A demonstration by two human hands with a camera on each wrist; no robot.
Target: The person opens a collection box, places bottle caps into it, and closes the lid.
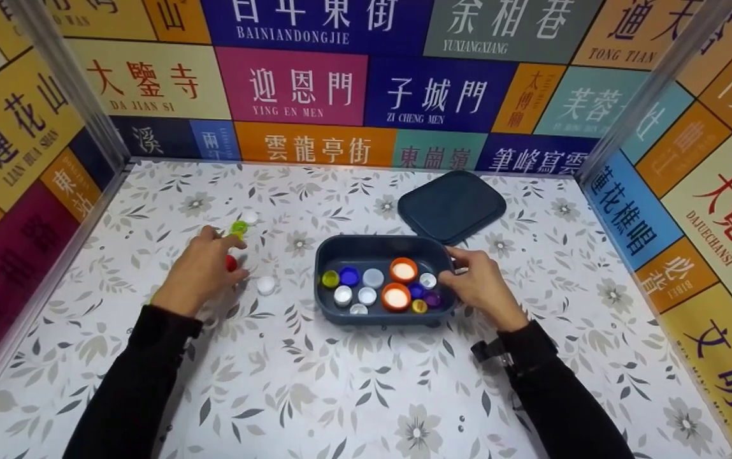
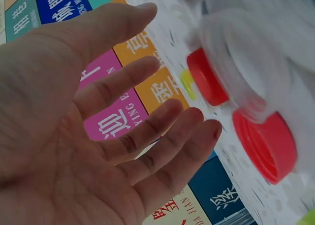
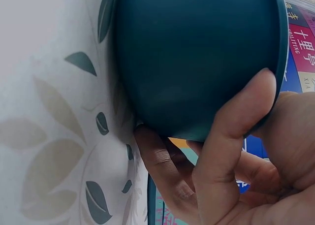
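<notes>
1. Dark blue container (image 1: pixel 366 247): on the desk (image 1: pixel 315 408), mid-view, uncovered. Inside, small caps: two orange ones (image 1: pixel 403 270) with pale centres, white ones (image 1: pixel 343 295), blue ones (image 1: pixel 349 276), a purple one (image 1: pixel 431 298), a yellow-green one (image 1: pixel 330 278).
2. Right hand (image 1: pixel 477 278): grips the container's right end, fingers bent against its wall.
3. Left hand (image 1: pixel 199 271): well left of the container, fingers loosely spread, near the loose caps.
4. Left wrist view: two red caps (image 2: pixel 266 146) beside the left hand; a clear round piece (image 2: pixel 241 67) by them, too blurred to name surely.
5. Left of the container also: green pieces (image 1: pixel 239 227) beyond the left hand, a white cap (image 1: pixel 265 285) just beside its fingertips, another white piece (image 1: pixel 250 217) farther back.
6. Dark blue lid (image 1: pixel 452 207): flat, behind the container, toward the right.
7. Around: black sleeves (image 1: pixel 136 376); coloured lettered panels (image 1: pixel 302 86) on three sides.
</notes>
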